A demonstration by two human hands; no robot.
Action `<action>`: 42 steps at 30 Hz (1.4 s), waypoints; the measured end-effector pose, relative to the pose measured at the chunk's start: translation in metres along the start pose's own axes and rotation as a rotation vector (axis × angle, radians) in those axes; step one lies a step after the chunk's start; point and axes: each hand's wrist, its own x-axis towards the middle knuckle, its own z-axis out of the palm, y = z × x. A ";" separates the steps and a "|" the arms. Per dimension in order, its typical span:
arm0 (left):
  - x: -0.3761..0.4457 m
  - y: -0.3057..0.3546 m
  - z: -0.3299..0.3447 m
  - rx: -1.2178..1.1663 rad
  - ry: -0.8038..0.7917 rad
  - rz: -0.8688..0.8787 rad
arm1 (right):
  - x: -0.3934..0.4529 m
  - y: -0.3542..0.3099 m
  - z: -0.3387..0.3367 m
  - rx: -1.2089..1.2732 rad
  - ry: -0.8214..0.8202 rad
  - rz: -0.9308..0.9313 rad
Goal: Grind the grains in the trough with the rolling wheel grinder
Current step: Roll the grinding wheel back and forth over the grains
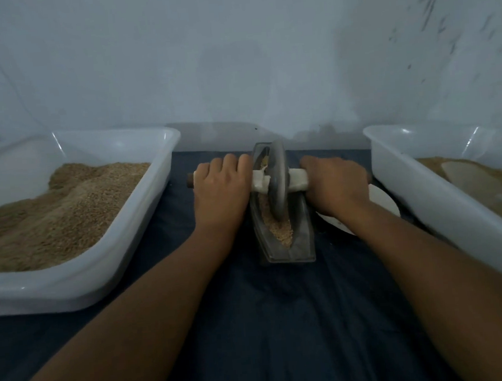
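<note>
A narrow grey metal trough (301,240) lies lengthwise on the dark blue cloth in the middle. Pale crushed grains (281,233) fill its groove near the front end. A grey rolling wheel (277,182) stands upright in the groove around mid-length, on a cross handle wrapped in white (298,180). My left hand (220,192) grips the handle on the left side of the wheel. My right hand (338,183) grips it on the right side. Both forearms reach in from the bottom of the view.
A large white tub (144,228) heaped with brown grain stands at the left. Another white tub (424,188) with grain and a pale scoop-like thing sits at the right. A white plate (382,201) lies partly under my right wrist. A pale wall is close behind.
</note>
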 end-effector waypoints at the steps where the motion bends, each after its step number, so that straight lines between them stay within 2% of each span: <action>1: -0.002 0.000 -0.002 0.004 0.005 -0.003 | -0.006 -0.002 -0.003 -0.013 0.046 0.002; 4: -0.007 0.001 -0.012 -0.005 0.014 -0.015 | -0.018 -0.008 -0.009 0.001 0.110 0.023; 12: -0.017 0.001 -0.022 -0.064 -0.048 -0.015 | -0.030 -0.013 -0.015 0.049 0.134 0.033; 19: -0.010 0.002 -0.009 0.003 0.010 -0.012 | -0.018 -0.005 0.000 0.017 0.137 0.029; 25: 0.004 -0.002 0.006 0.010 -0.010 0.001 | 0.011 0.004 0.009 0.025 -0.057 0.005; 31: 0.022 -0.005 0.020 -0.013 -0.135 0.021 | 0.044 0.012 0.005 0.031 -0.297 -0.045; 37: 0.033 -0.007 0.030 -0.010 -0.159 0.010 | 0.070 0.014 0.003 0.036 -0.508 -0.071; 42: 0.035 -0.006 0.031 -0.015 -0.182 0.021 | 0.071 0.016 0.003 0.046 -0.533 -0.074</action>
